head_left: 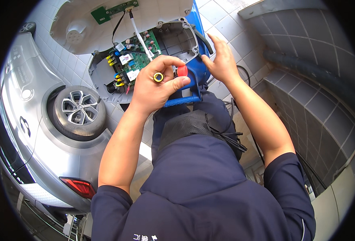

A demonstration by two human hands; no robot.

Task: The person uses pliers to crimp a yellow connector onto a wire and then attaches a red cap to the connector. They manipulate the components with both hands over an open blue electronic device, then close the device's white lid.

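My left hand (pixel 153 87) is raised in front of the opened charger housing (pixel 177 42). Its thumb and forefinger pinch a small red round cap or button (pixel 182 71). The same hand's curled fingers hold a tool handle (pixel 158 77) with a yellow-and-black end; the rest of the tool is hidden. My right hand (pixel 222 60) is spread beside the housing's right end, near a thick dark cable (pixel 206 42), and nothing shows in its grip. Inside the housing lies a green circuit board (pixel 138 54) with yellow-sleeved wire terminals (pixel 119 79).
The white housing cover (pixel 87 30) lies folded back, joined to the board by a white-sleeved cable (pixel 137 31). Blue plastic (pixel 200 75) stands under the housing. A silver car (pixel 44 120) is on the left; a tiled wall (pixel 310 117) and pipe (pixel 304 69) are on the right.
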